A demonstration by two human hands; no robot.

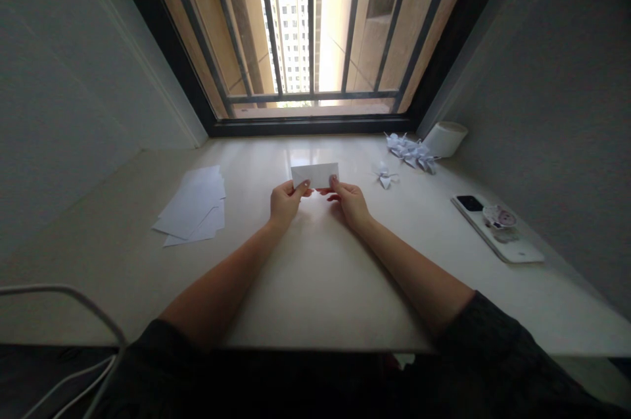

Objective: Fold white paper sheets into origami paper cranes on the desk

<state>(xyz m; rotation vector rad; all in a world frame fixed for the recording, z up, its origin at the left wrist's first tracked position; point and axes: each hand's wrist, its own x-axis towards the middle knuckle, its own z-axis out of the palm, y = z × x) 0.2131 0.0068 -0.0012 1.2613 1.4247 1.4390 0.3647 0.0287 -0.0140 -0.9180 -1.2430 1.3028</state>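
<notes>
A small folded white paper is held upright just above the pale windowsill table, near its middle. My left hand pinches the paper's lower left corner with thumb and fingers closed. My right hand pinches its lower right corner the same way. Both forearms reach forward from the near edge.
A loose stack of white sheets lies to the left. One folded paper crane sits right of the hands, several more beside a white roll. A phone in a white case lies at the right. A barred window stands behind.
</notes>
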